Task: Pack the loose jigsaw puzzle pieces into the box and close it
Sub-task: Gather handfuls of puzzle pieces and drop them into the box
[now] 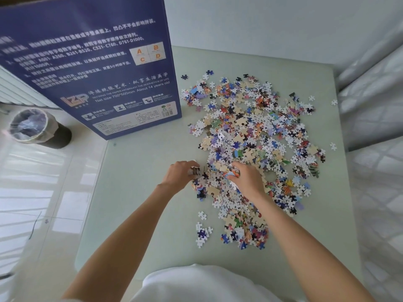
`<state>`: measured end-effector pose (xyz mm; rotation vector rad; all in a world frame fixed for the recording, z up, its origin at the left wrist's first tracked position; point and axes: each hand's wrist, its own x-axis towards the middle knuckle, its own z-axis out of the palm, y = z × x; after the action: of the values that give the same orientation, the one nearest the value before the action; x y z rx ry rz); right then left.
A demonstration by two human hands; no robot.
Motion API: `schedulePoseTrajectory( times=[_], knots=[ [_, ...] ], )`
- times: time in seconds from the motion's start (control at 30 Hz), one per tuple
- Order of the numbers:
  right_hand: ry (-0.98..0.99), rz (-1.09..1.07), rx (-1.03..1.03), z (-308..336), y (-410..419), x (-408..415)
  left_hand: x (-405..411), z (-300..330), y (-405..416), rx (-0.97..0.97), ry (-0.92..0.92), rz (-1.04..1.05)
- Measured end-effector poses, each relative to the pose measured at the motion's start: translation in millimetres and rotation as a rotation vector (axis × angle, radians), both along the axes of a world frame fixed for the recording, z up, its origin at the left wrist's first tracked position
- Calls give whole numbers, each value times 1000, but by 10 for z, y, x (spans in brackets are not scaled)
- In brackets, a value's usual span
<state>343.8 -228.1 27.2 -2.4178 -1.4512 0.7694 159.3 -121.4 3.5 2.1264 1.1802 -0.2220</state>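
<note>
A wide heap of loose jigsaw pieces [257, 140] covers the right half of the pale green table [135, 203]. The tall blue puzzle box [91, 62] stands upright at the table's far left corner, its printed back facing me. At the heap's left edge my left hand [180, 174] grips a small bunch of pieces in curled fingers. My right hand [247, 178] lies on the heap just to the right, fingers curled around a few colourful pieces. Whether the box is open at the top is hidden.
A bin [32, 127] lined with a plastic bag stands on the shiny floor left of the table. A white quilted bed [377, 149] runs along the table's right side. Stray pieces [201, 234] lie near the front of the heap.
</note>
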Motion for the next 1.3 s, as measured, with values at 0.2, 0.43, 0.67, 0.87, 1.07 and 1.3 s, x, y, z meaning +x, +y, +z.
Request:
schedulePoseTrajectory(
  times=[0.2,0.43,0.67,0.87,1.07,1.3],
  knots=[
    [-5,42,49,157,-25,-38,-134,258,-12,37,-122,64],
    [182,16,174,640,85,-80,-399,1415,146,225,-544,169],
    [267,108,503,1615,608,-183,-581,2545,790,589,-727,242],
    [264,219,740,2394,1261,-268,-692,3011,1499,930,-819,251],
    [191,294,844,2815,1789,-369,-912,2847,1918,976,-535,12],
    [-85,483,807,2956,2346,-669,-1011,2935,2040,748,-259,90]
  ],
)
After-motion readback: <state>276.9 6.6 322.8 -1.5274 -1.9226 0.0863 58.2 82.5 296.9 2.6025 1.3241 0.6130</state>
